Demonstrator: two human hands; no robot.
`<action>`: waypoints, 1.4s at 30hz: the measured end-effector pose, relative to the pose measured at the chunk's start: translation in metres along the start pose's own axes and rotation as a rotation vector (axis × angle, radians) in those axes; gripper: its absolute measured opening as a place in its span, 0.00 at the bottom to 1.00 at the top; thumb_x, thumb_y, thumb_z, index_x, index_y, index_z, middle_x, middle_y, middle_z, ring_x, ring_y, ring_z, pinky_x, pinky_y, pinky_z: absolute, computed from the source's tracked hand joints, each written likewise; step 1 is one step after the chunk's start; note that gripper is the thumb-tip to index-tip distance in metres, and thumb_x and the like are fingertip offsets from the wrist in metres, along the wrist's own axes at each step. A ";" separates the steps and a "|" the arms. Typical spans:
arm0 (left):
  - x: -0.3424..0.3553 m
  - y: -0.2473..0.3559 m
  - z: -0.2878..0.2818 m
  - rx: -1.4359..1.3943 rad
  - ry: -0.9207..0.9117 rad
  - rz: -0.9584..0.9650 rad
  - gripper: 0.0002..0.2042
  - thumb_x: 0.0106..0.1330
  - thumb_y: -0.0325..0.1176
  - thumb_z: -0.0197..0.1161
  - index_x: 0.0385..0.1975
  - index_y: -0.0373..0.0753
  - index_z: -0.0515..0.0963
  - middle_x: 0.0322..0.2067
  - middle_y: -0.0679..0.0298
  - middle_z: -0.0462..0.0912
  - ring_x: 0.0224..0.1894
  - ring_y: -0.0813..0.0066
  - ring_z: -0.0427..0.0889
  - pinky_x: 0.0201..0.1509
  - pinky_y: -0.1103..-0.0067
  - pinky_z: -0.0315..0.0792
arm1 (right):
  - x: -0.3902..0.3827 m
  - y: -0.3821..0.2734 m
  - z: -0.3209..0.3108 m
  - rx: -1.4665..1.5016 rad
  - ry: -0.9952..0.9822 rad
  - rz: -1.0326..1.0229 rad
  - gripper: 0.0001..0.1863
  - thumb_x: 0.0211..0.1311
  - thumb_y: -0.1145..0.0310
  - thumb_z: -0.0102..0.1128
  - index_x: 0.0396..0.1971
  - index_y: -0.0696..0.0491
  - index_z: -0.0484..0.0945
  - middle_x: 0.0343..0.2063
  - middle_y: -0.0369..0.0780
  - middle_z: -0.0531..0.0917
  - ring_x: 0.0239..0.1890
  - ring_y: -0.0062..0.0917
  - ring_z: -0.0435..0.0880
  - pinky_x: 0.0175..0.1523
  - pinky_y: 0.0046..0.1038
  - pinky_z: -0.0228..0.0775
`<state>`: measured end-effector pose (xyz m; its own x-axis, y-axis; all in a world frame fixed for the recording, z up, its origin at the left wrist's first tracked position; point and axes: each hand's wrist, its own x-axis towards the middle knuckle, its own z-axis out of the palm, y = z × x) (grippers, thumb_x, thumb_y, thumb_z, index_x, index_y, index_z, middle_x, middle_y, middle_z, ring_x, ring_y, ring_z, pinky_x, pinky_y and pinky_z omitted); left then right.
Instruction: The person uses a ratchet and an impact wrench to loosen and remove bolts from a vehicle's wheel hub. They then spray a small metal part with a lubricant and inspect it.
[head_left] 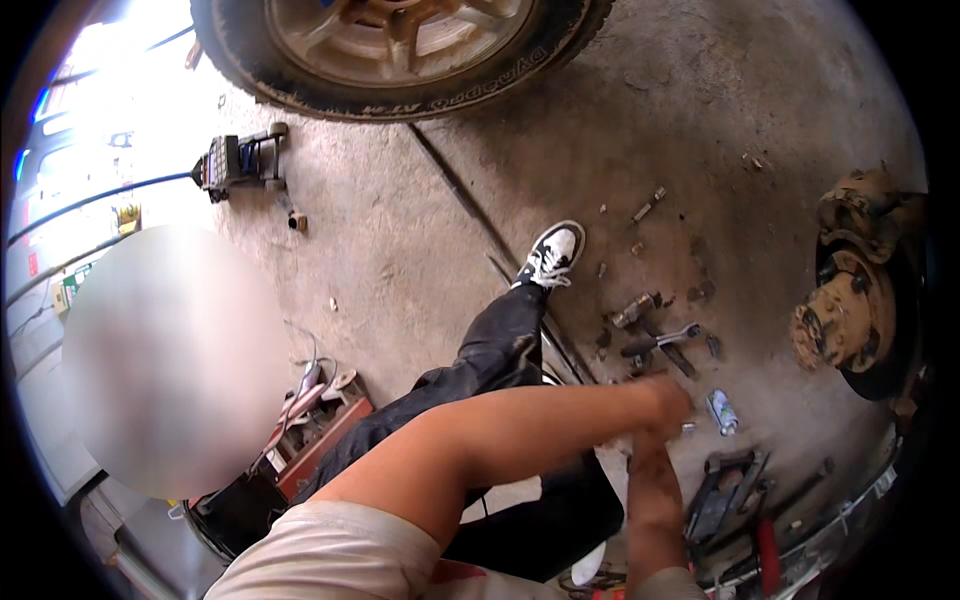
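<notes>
My left arm reaches across from the lower left, and my left hand is curled over the concrete floor next to a small metal can. My right forearm rises from the lower edge. My right hand sits just under the left wrist and is mostly hidden. I cannot tell what either hand holds. Just beyond the hands lie a wrench, a socket and loose bolts. A leg in black trousers with a black-and-white sneaker stretches out ahead.
A rusty wheel hub with its brake disc stands at the right. A tyre on its rim lies at the top, with a floor jack to its left. A red toolbox and another person are at the left. A black clamp tool lies lower right.
</notes>
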<state>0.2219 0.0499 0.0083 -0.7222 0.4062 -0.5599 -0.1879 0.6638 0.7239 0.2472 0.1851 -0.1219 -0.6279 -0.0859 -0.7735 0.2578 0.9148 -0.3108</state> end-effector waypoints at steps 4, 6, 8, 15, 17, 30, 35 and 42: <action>-0.077 -0.043 -0.003 -0.354 0.436 -0.363 0.09 0.58 0.36 0.57 0.33 0.38 0.77 0.32 0.51 0.82 0.38 0.52 0.82 0.42 0.63 0.76 | -0.040 0.027 0.053 0.573 -0.156 -0.448 0.13 0.55 0.71 0.61 0.40 0.60 0.76 0.34 0.43 0.83 0.38 0.29 0.81 0.47 0.31 0.71; -0.127 -0.069 -0.003 -0.549 0.410 -0.435 0.16 0.58 0.39 0.59 0.42 0.37 0.78 0.37 0.48 0.81 0.41 0.51 0.81 0.46 0.66 0.75 | -0.072 0.002 0.043 0.217 -0.237 -0.497 0.15 0.55 0.67 0.62 0.39 0.61 0.76 0.34 0.47 0.83 0.38 0.33 0.82 0.46 0.31 0.72; -0.208 -0.072 -0.011 -0.646 0.634 -0.440 0.18 0.60 0.42 0.60 0.45 0.37 0.77 0.38 0.49 0.82 0.42 0.51 0.80 0.46 0.65 0.73 | -0.121 -0.048 0.001 -0.218 -0.244 -0.424 0.19 0.52 0.66 0.65 0.40 0.62 0.75 0.33 0.50 0.81 0.36 0.38 0.82 0.42 0.33 0.72; -0.481 0.024 0.026 -0.310 0.308 -0.953 0.24 0.62 0.41 0.60 0.55 0.34 0.68 0.45 0.42 0.76 0.52 0.46 0.73 0.54 0.64 0.68 | -0.190 0.106 -0.091 -0.225 -0.162 -0.154 0.21 0.50 0.57 0.66 0.37 0.59 0.78 0.32 0.52 0.82 0.38 0.42 0.81 0.44 0.35 0.71; -0.542 0.063 0.024 -0.413 0.241 -0.906 0.26 0.62 0.46 0.59 0.55 0.36 0.69 0.43 0.44 0.77 0.48 0.47 0.75 0.53 0.64 0.69 | -0.228 0.159 -0.132 -0.285 -0.223 0.054 0.21 0.50 0.58 0.66 0.37 0.59 0.78 0.33 0.51 0.82 0.38 0.41 0.82 0.44 0.35 0.72; -0.579 -0.123 0.196 -1.541 0.335 -0.910 0.27 0.68 0.51 0.47 0.63 0.44 0.59 0.42 0.53 0.79 0.42 0.60 0.80 0.45 0.66 0.75 | -0.404 0.176 -0.111 -0.377 -0.175 0.267 0.25 0.53 0.54 0.63 0.42 0.60 0.77 0.41 0.50 0.81 0.44 0.40 0.80 0.48 0.35 0.71; -0.574 -0.020 0.063 -2.246 0.561 -0.359 0.34 0.66 0.58 0.48 0.65 0.43 0.56 0.38 0.56 0.78 0.34 0.62 0.79 0.35 0.67 0.76 | -0.422 0.127 -0.073 -0.021 -0.261 0.348 0.21 0.54 0.53 0.62 0.38 0.56 0.79 0.35 0.48 0.82 0.39 0.38 0.80 0.45 0.35 0.71; -0.579 -0.065 0.147 -0.574 0.210 -0.889 0.24 0.64 0.48 0.57 0.53 0.38 0.70 0.36 0.54 0.79 0.38 0.62 0.79 0.40 0.72 0.74 | -0.411 0.125 -0.063 -0.235 -0.167 0.177 0.21 0.53 0.51 0.62 0.33 0.56 0.80 0.35 0.48 0.82 0.41 0.40 0.80 0.47 0.37 0.71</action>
<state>0.7503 -0.1358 0.2257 -0.2627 -0.2284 -0.9374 -0.9460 0.2520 0.2038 0.4908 0.3592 0.1919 -0.4544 0.0363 -0.8900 0.1630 0.9857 -0.0431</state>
